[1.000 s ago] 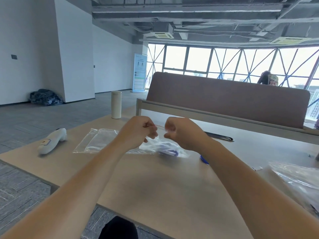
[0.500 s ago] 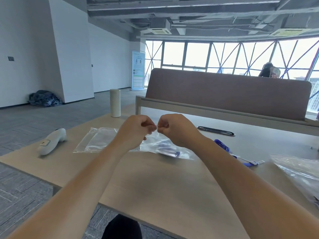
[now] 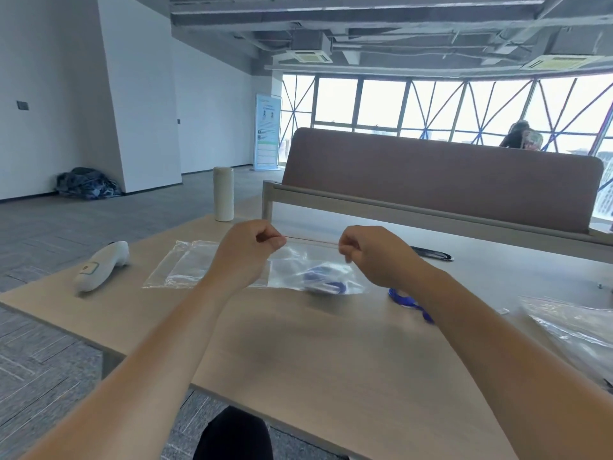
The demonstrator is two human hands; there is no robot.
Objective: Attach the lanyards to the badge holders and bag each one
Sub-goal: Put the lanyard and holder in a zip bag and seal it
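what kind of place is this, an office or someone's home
Most likely an open-plan office floor, sparsely furnished. The signs are a long desk with a fabric divider panel, a bare ceiling with a cassette air-conditioning unit, and a wall of large windows beside a banner stand.

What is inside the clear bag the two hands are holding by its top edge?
A bunched blue lanyard lies at the bottom of the clear bag. Whether anything is clipped to it cannot be told through the creased plastic.
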